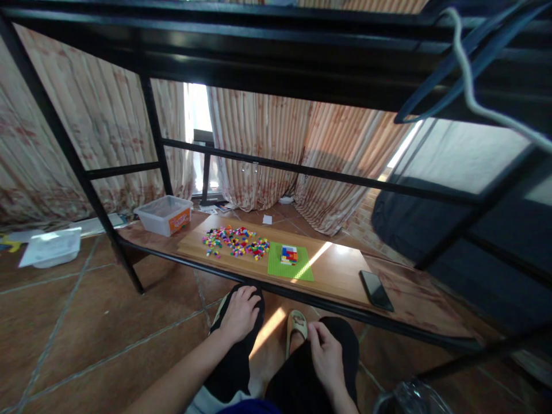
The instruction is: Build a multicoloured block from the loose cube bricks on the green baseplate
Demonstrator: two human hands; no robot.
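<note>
though square to the green baseplate (275,265), brick block (288,255) of unclear long axis, left grip (240,313) wide, right grip (326,352) narrow.

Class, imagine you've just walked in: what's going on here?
The person's left hand and right hand rest on their legs, away from the toy bricks. On the wooden board, loose bricks lie left of a green baseplate carrying a small multicoloured build. A phone lies at the right.

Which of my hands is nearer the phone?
Right. Your right hand is on the near side of the phone, to its left; your left hand is farther away, well over to the left.
</note>
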